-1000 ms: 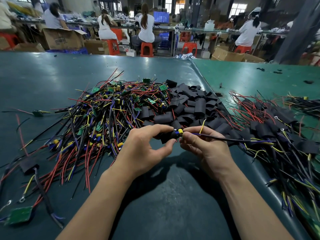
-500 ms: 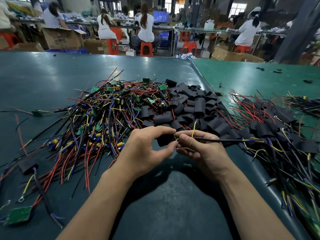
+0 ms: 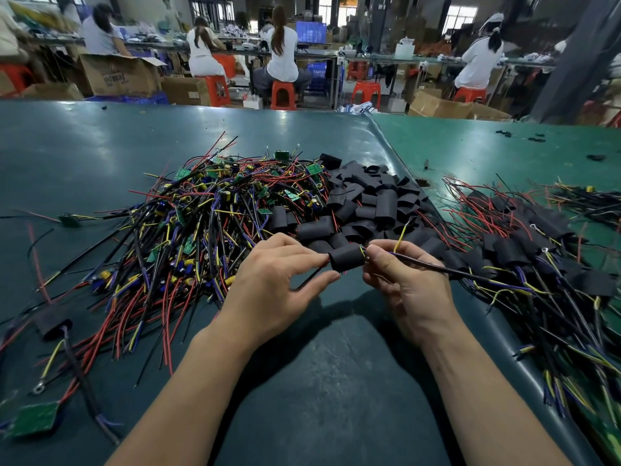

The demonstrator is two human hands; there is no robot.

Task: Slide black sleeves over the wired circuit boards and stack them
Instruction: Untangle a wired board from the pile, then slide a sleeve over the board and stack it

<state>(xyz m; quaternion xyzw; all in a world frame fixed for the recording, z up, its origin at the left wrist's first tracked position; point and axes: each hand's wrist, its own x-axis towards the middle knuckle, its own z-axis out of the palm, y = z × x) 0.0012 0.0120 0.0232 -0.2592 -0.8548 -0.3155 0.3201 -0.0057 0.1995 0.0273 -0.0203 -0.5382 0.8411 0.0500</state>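
Observation:
Between my hands, a black sleeve point(image 3: 347, 257) covers a wired circuit board; the board itself is hidden inside. My left hand point(image 3: 272, 287) pinches the sleeve's left end with fingertip and thumb. My right hand point(image 3: 405, 284) grips the wire bundle point(image 3: 447, 270) at the sleeve's right end, with black, yellow and blue wires trailing right. A heap of bare wired boards point(image 3: 201, 223) lies to the left. Loose black sleeves point(image 3: 373, 200) are piled behind my hands. Sleeved boards point(image 3: 524, 250) are stacked on the right.
The dark green table mat point(image 3: 319, 381) ends in a raised edge point(image 3: 396, 153) running toward the lighter green table on the right. A single green board point(image 3: 33, 418) and a sleeved one point(image 3: 52, 326) lie at the near left. Seated people work at benches far behind.
The sleeve has slid over the board, covering the yellow and blue parts seen a second ago. My hands moved slightly apart, so the whole sleeve shows between them.

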